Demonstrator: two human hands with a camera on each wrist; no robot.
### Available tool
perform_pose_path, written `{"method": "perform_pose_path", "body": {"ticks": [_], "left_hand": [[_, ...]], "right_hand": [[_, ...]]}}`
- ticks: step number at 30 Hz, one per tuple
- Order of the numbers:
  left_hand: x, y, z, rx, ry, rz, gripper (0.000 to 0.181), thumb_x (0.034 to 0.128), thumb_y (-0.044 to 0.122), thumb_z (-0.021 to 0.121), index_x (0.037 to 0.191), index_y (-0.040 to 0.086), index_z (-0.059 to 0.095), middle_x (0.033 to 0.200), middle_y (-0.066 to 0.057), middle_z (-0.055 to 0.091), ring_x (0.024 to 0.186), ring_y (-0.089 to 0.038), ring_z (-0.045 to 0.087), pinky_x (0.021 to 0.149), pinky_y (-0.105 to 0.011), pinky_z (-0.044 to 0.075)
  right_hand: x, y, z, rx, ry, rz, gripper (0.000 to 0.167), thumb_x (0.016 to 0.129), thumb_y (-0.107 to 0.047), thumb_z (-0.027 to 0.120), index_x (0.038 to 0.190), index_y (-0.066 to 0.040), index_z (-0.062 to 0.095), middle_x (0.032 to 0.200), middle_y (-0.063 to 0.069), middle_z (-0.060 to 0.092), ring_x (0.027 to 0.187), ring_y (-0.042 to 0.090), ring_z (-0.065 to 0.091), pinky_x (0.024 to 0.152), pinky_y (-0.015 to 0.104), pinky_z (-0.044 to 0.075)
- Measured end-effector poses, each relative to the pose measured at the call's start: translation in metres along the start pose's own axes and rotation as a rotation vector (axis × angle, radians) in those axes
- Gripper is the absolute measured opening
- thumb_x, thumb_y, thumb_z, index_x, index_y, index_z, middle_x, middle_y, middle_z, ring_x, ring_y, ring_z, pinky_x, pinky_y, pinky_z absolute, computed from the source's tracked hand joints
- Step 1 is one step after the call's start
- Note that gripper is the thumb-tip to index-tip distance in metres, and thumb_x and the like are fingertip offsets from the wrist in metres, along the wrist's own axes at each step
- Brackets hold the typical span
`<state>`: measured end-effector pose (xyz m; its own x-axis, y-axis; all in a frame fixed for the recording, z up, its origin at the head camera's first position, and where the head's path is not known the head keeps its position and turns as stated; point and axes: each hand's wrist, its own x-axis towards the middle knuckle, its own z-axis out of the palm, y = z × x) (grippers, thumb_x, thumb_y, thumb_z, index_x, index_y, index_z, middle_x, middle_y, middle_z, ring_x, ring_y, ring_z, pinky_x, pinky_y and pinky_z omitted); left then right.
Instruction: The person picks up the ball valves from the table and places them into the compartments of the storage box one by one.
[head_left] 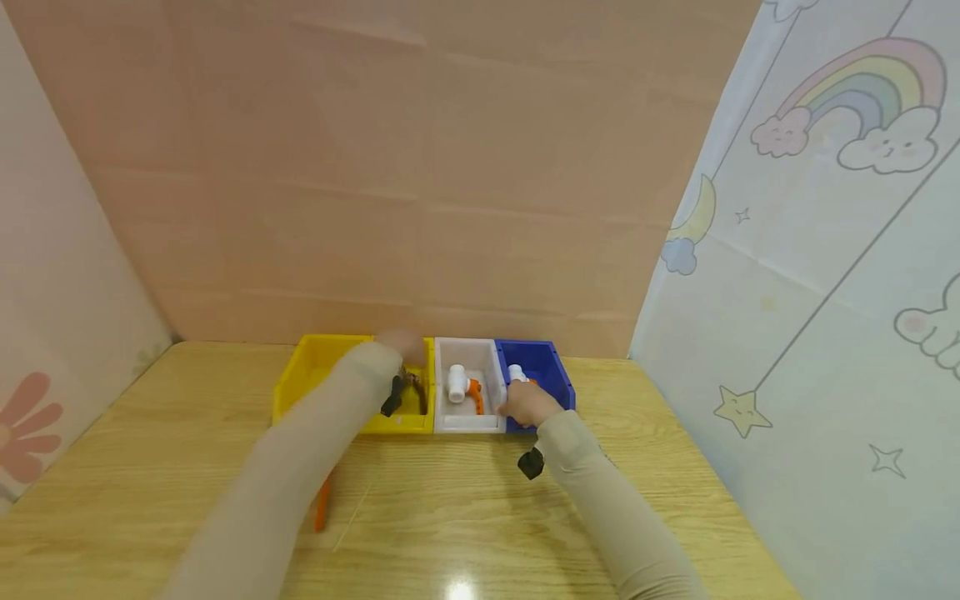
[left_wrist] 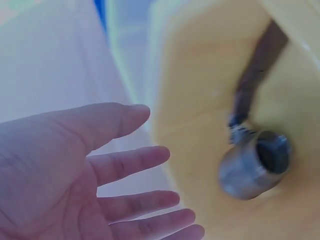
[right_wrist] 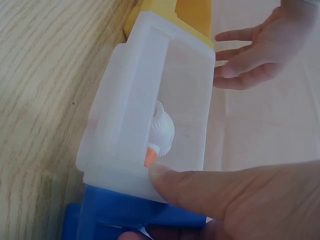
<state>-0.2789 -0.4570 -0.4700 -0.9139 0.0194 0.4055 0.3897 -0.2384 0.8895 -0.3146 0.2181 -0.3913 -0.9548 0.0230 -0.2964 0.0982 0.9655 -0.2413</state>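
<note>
My left hand [left_wrist: 65,165] is above the yellow bin [head_left: 311,367], its fingers straight and spread, with nothing between them. Beside it in that bin lies a metal valve [left_wrist: 250,165] with a dark brown lever handle. My right hand [head_left: 531,404] reaches to the blue bin [head_left: 555,371]. Its thumb [right_wrist: 185,187] lies over the wall between the blue and white bins; the other fingers are mostly hidden, and I cannot tell whether they hold anything. Close to them in the blue bin is a white valve [head_left: 516,373] with an orange part.
Inside the white bin [head_left: 471,423], between the yellow and blue ones, sits another white valve [head_left: 457,383] with an orange handle [head_left: 477,396]. An orange handle [head_left: 322,506] shows on the wooden table [head_left: 420,517], partly behind my left forearm. A brown paper-like backdrop [head_left: 420,167] stands behind the bins.
</note>
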Motion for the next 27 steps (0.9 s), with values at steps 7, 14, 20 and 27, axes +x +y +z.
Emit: {"method": "perform_pose_path", "body": {"ticks": [7,14,20,27], "left_hand": [[0.011,-0.045,-0.057,-0.476,-0.453,0.047,0.079,0.0923,-0.017,0.01,0.154,0.03,-0.005,0.158,0.003,0.024,0.129,-0.023,0.052,0.08,-0.04,0.058],[0.014,-0.059,-0.082,-0.851,-0.651,-0.137,0.078,0.0923,-0.009,-0.006,0.15,0.044,-0.009,0.16,0.008,0.008,0.142,-0.024,0.033,0.103,-0.044,0.046],[0.009,-0.045,-0.063,-0.754,-0.623,-0.1,0.076,0.0958,-0.011,0.003,0.151,0.039,-0.008,0.16,0.009,0.012,0.14,-0.021,0.038,0.101,-0.044,0.047],[0.012,-0.051,-0.074,-0.833,-0.656,-0.093,0.073,0.0962,-0.009,-0.001,0.151,0.039,-0.008,0.16,0.008,0.005,0.141,-0.024,0.034,0.102,-0.05,0.045]], "right_hand": [[-0.001,0.002,-0.002,-0.01,0.005,-0.014,0.025,0.094,-0.026,0.063,0.089,-0.003,0.054,0.057,0.003,0.048,0.051,0.015,0.048,0.048,0.024,0.04],[0.003,0.006,-0.001,-0.013,0.01,-0.022,0.025,0.094,-0.026,0.063,0.088,-0.003,0.055,0.056,0.003,0.047,0.051,0.015,0.048,0.048,0.025,0.04],[0.003,0.007,-0.001,-0.012,0.002,-0.014,0.025,0.094,-0.026,0.063,0.086,-0.003,0.056,0.056,0.003,0.047,0.051,0.016,0.049,0.048,0.025,0.04],[0.002,0.008,0.001,0.004,0.008,-0.018,0.025,0.094,-0.026,0.063,0.09,-0.002,0.056,0.057,0.003,0.047,0.051,0.015,0.049,0.047,0.024,0.039]]}}
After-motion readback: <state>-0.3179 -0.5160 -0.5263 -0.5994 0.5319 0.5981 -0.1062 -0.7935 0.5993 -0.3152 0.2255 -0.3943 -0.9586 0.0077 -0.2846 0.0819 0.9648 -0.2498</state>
